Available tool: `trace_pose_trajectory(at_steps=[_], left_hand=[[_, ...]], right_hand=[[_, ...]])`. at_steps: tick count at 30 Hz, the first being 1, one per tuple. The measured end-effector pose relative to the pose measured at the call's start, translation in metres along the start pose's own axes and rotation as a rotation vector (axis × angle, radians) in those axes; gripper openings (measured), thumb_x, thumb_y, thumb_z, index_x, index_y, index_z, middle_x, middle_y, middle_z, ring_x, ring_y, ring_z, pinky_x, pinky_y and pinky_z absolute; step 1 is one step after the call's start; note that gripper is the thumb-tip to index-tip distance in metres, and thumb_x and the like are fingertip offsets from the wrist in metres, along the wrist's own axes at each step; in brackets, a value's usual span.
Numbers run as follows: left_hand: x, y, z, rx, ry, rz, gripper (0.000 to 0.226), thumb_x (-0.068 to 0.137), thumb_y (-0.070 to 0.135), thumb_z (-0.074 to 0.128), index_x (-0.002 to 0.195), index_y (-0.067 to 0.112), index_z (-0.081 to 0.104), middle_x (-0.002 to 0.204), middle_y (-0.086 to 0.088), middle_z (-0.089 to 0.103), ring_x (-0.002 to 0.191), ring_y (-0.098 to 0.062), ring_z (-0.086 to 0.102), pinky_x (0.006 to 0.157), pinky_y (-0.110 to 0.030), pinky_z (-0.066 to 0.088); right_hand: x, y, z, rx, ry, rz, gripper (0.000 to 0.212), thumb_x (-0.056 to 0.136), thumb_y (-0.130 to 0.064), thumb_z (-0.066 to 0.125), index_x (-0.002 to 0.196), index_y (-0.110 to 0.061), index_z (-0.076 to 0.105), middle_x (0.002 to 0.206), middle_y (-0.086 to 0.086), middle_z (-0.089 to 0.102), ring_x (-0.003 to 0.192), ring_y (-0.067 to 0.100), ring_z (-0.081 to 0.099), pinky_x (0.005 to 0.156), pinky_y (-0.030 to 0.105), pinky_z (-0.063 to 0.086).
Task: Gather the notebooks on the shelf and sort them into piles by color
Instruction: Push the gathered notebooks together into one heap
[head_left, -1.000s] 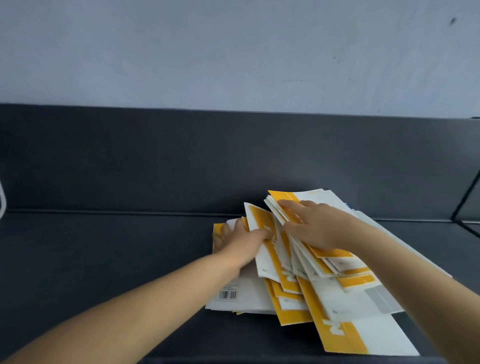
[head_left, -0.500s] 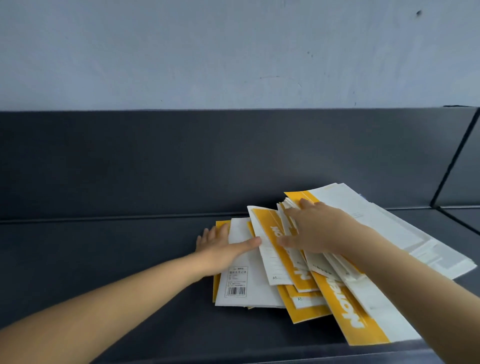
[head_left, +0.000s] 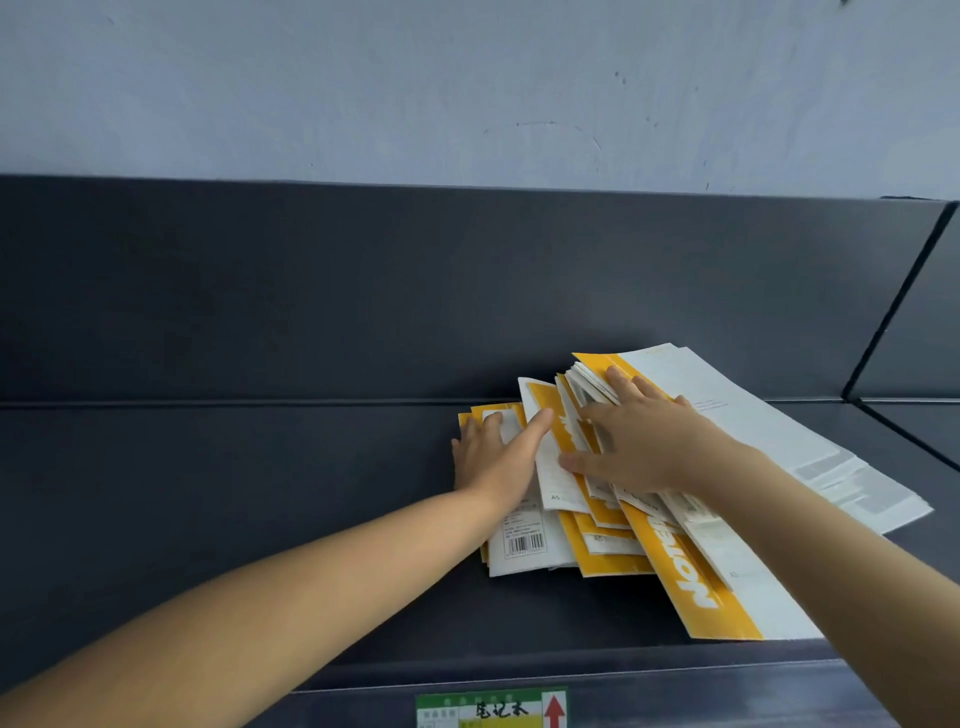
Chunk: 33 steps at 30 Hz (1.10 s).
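A loose heap of yellow-and-white notebooks (head_left: 691, 577) lies fanned out on the right half of a dark grey shelf (head_left: 234, 493). My left hand (head_left: 493, 457) lies flat on the small notebooks at the heap's left side, fingers spread, thumb pointing right. My right hand (head_left: 639, 441) presses palm down on the middle of the heap, fingers reaching over the far ends of several thin notebooks. A large white notebook (head_left: 769, 431) sticks out to the right from under my right forearm. Neither hand is closed around anything.
The shelf has a dark back panel (head_left: 363, 291) below a pale wall. A divider (head_left: 898, 306) bounds the bay at the right. A green, yellow and white label with a red arrow (head_left: 493, 709) sits on the shelf's front lip.
The lifted notebooks have come down flat onto the heap. My left hand slid left and opened flat. My right hand spread out on top of the pile.
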<state>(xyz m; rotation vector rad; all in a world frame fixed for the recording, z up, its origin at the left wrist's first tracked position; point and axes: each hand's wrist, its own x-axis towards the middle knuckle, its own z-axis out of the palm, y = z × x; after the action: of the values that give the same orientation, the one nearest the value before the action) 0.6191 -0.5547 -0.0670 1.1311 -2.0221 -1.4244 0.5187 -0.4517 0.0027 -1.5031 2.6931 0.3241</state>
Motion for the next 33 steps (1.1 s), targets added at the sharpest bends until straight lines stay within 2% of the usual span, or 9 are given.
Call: trace_pose_trajectory(at_steps=[5,8,12,18,22,27,29,31,33], left_hand=[[-0.003,0.010,0.012,-0.065,0.009,-0.014,0.075,0.089,0.067,0.045,0.148,0.021,0.036,0.160,0.003,0.020,0.151,-0.026,0.003,0.121,-0.048,0.012],[0.003,0.011,0.004,-0.217,-0.031,-0.096,0.085,0.068,0.081,0.056,0.128,0.021,0.056,0.139,-0.001,0.050,0.136,-0.030,0.041,0.110,-0.050,0.035],[0.008,0.009,-0.020,-0.152,-0.079,-0.155,0.056,0.084,0.037,0.067,0.132,0.015,0.050,0.129,-0.005,0.057,0.118,-0.024,0.054,0.096,-0.034,0.044],[-0.003,0.017,-0.047,0.003,-0.339,-0.266,0.016,0.085,0.014,0.072,0.093,0.010,0.059,0.080,-0.006,0.058,0.056,-0.013,0.050,0.049,-0.020,0.041],[-0.006,0.014,-0.044,0.098,-0.376,-0.232,0.014,0.087,0.012,0.068,0.081,0.009,0.056,0.070,-0.005,0.054,0.048,-0.011,0.044,0.042,-0.019,0.036],[0.005,0.007,-0.057,0.017,-0.289,-0.170,0.015,0.083,0.013,0.076,0.074,0.010,0.064,0.058,0.000,0.055,0.045,-0.006,0.043,0.040,-0.015,0.036],[0.009,0.007,-0.071,-0.052,-0.240,-0.155,0.015,0.081,0.009,0.076,0.071,0.009,0.065,0.055,0.000,0.052,0.046,-0.006,0.043,0.042,-0.016,0.037],[0.009,0.007,-0.091,-0.139,-0.188,-0.126,0.010,0.079,0.005,0.075,0.073,0.007,0.068,0.057,-0.001,0.056,0.046,-0.007,0.046,0.045,-0.017,0.039],[0.004,0.005,-0.120,-0.257,-0.132,-0.111,0.010,0.079,0.005,0.073,0.072,0.008,0.068,0.057,0.000,0.058,0.045,-0.007,0.046,0.049,-0.019,0.041]], right_hand=[[0.002,0.016,0.001,0.004,-0.035,0.025,0.076,0.085,-0.075,0.035,0.150,-0.036,0.025,0.163,0.004,-0.007,0.149,0.031,-0.001,0.116,0.061,0.015],[0.001,0.016,0.001,0.039,-0.004,0.011,0.071,0.089,-0.070,0.034,0.151,-0.036,0.024,0.163,0.004,-0.009,0.149,0.031,-0.006,0.117,0.061,0.007],[-0.006,-0.002,0.001,0.010,0.117,-0.079,0.066,0.092,-0.068,0.023,0.148,-0.034,0.031,0.163,0.003,-0.002,0.149,0.028,-0.011,0.115,0.060,-0.006],[-0.021,-0.034,0.008,-0.023,0.049,-0.197,0.074,0.090,-0.070,0.032,0.148,-0.024,0.031,0.152,0.002,0.035,0.144,0.022,0.024,0.119,0.053,0.000],[-0.030,-0.045,0.014,0.006,0.001,-0.245,0.078,0.088,-0.072,0.032,0.151,-0.029,0.018,0.159,0.008,0.019,0.146,0.028,0.016,0.119,0.054,0.005],[-0.037,-0.055,0.013,-0.071,-0.095,-0.229,0.123,0.066,-0.089,0.046,0.154,-0.016,0.000,0.162,0.009,-0.003,0.149,0.026,-0.006,0.119,0.055,-0.001],[-0.035,-0.063,0.013,-0.101,-0.055,-0.230,0.113,0.077,-0.080,0.045,0.154,-0.012,-0.001,0.162,0.011,0.005,0.149,0.027,0.001,0.119,0.053,0.003],[-0.031,-0.077,0.012,-0.087,0.128,-0.238,0.081,0.092,-0.060,0.037,0.152,-0.011,0.012,0.151,0.011,0.033,0.140,0.027,0.031,0.114,0.047,0.023],[-0.030,-0.102,0.003,-0.049,0.344,-0.267,0.056,0.099,-0.041,0.030,0.147,-0.015,0.021,0.131,0.005,0.053,0.114,0.028,0.054,0.086,0.038,0.040]])
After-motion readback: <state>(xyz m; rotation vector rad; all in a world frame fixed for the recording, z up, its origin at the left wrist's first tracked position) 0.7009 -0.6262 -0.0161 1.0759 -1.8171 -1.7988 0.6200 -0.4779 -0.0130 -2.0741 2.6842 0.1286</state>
